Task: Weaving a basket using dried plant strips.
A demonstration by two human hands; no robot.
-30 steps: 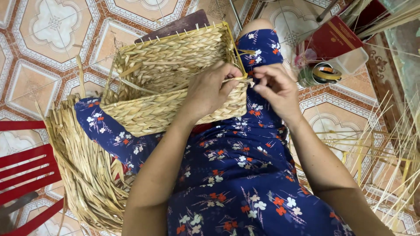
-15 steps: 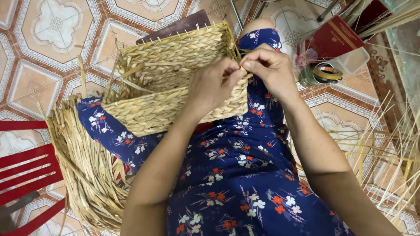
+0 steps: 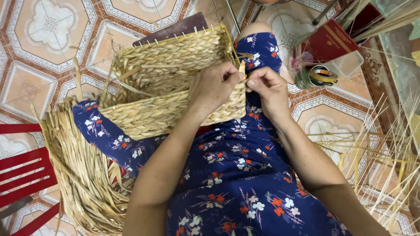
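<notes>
Basket (image 3: pixel 170 87) is lying hollow on the lap, rim opening toward 9 o'clock. Left hand (image 3: pixel 216 85) and right hand (image 3: pixel 267 89) are pinching a strand (image 3: pixel 242 69) at its 3 o'clock edge.

Person's left hand (image 3: pixel 216 85) and right hand (image 3: pixel 267 89): both bare, without rings, bracelets or gloves. Forearms below the hands are unsleeved. Garment (image 3: pixel 236 175) beneath them: navy fabric printed with small white, red and orange flowers.

Soft, even daylight fills the view — no glare, shadows faint. Focus is sharp at centre; loose straw stalks (image 3: pixel 385 166) at 4 o'clock smear slightly — edges bow a little
</notes>
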